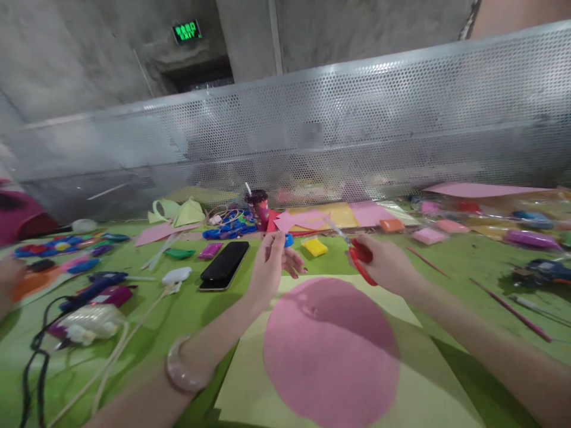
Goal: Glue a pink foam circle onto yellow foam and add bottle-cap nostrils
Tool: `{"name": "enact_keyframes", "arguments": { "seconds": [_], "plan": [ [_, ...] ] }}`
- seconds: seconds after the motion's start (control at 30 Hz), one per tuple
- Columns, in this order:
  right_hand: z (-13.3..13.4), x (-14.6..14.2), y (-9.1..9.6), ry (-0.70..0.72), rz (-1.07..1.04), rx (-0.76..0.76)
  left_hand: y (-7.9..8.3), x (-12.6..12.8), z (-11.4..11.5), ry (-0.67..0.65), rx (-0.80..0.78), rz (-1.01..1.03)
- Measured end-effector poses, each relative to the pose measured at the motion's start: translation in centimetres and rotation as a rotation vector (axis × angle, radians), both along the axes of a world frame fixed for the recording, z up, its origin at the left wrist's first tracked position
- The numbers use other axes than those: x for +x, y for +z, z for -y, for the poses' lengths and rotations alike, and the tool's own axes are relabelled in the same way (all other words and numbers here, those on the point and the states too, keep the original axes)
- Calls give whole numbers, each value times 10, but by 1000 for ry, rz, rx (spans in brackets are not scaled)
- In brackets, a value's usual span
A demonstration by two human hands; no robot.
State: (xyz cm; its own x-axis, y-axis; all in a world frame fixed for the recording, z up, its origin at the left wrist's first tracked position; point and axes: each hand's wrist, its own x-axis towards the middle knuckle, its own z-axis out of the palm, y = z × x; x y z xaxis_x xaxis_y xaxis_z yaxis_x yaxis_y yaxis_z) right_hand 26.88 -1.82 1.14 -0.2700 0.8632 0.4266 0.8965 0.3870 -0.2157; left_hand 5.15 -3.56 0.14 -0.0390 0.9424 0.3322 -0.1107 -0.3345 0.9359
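Note:
My left hand (274, 264) is raised over the table, thumb and forefinger pinched on a small blue piece (288, 240). My right hand (381, 261) is closed round red-handled scissors (359, 255), whose blades point up and left toward the blue piece. Below both hands a large pink paper circle (332, 351) lies on a pale yellow-green sheet (428, 380). A pale bangle sits on my left wrist.
A black phone (224, 265) lies left of my hands, with a glue gun (96, 284), cords and coloured bits further left. Clay blocks (314, 246), a dark cup (259, 208), paper sheets and pink sticks (513, 309) lie around. A perforated metal panel (357, 131) backs the green table.

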Motion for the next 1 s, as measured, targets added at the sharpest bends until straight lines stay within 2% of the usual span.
{"name": "enact_keyframes", "arguments": {
  "seconds": [0.07, 0.13, 0.27, 0.4, 0.53, 0.73, 1.0],
  "plan": [
    [-5, -1, -6, 47, -208, -189, -4, -2, -5, -31, -53, -105],
    [-12, 0, -12, 67, -262, -294, -10, -6, -10, -70, -86, -298],
    [-25, 6, -21, -10, -159, -259, -20, -16, -17, -173, 11, -681],
    [-31, 14, -21, -11, -121, -266, -19, -22, -20, -330, 130, -872],
    [-31, 19, -18, 26, -85, -334, -17, -23, -18, -415, 73, -871],
    [-34, 29, -19, 61, -41, -364, -21, -18, -8, -439, -159, -604],
    [-34, 40, -10, 95, -16, -393, -9, -15, 0, -461, -78, -765]
  ]
}}
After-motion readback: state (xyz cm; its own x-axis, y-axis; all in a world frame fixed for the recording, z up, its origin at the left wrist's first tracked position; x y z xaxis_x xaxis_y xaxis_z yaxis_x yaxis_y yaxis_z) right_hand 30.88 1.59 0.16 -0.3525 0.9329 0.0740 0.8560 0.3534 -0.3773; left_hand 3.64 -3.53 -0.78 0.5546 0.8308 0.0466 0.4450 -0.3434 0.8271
